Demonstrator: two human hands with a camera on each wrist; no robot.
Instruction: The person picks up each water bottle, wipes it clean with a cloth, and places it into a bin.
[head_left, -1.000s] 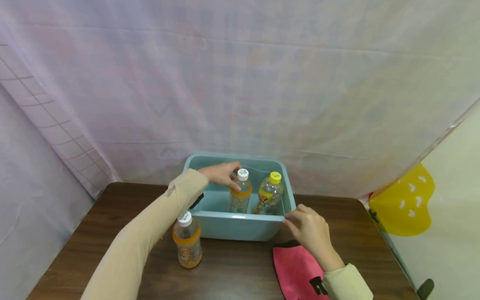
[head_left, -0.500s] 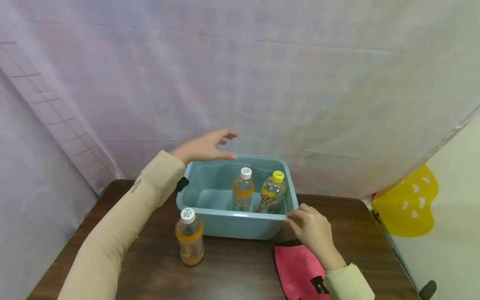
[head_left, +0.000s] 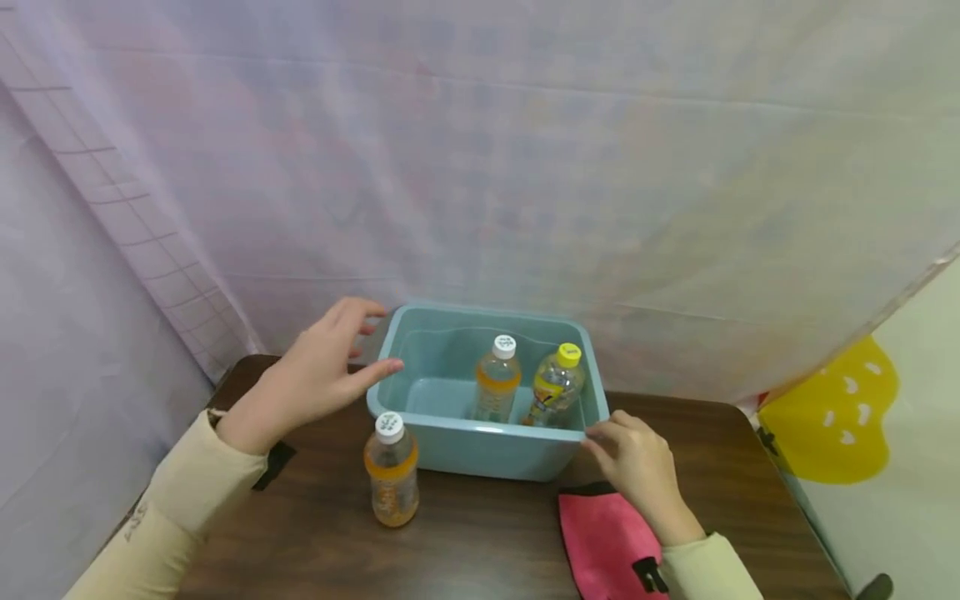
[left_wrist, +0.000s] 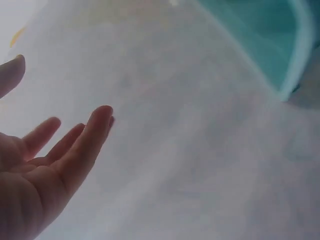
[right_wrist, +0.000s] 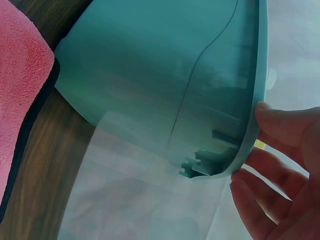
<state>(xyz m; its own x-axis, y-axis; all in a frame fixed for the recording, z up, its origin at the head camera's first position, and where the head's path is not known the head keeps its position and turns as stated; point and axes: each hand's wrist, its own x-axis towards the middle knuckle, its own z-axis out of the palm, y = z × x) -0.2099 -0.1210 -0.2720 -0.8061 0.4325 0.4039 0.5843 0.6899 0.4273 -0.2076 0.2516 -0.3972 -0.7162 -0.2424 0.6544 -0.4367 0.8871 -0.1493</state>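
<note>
A light blue plastic bin (head_left: 480,452) stands on the table. Inside it are an orange-banded bottle (head_left: 498,383) with a white cap and, to its right, a yellow-capped bottle (head_left: 557,387). Another white-capped bottle (head_left: 393,483) with an orange band is upright in front of the bin's left end. My left hand (head_left: 315,371) hovers left of the bin, fingers spread and holding nothing; the left wrist view shows the same empty hand (left_wrist: 55,170). At the front right corner, my right hand (head_left: 636,465) pinches the bin's rim (right_wrist: 260,85) between thumb and fingers.
A pink cloth (head_left: 607,542) with a dark border lies on the wooden table (head_left: 480,533), under the right wrist. Pale curtains (head_left: 480,167) hang close behind the bin. A yellow shape with white marks (head_left: 832,417) is off the table's right side.
My left hand has let go of the orange-banded bottle inside the bin, lifted out and moved left, past the bin's left side. The right hand stays at the rim.
</note>
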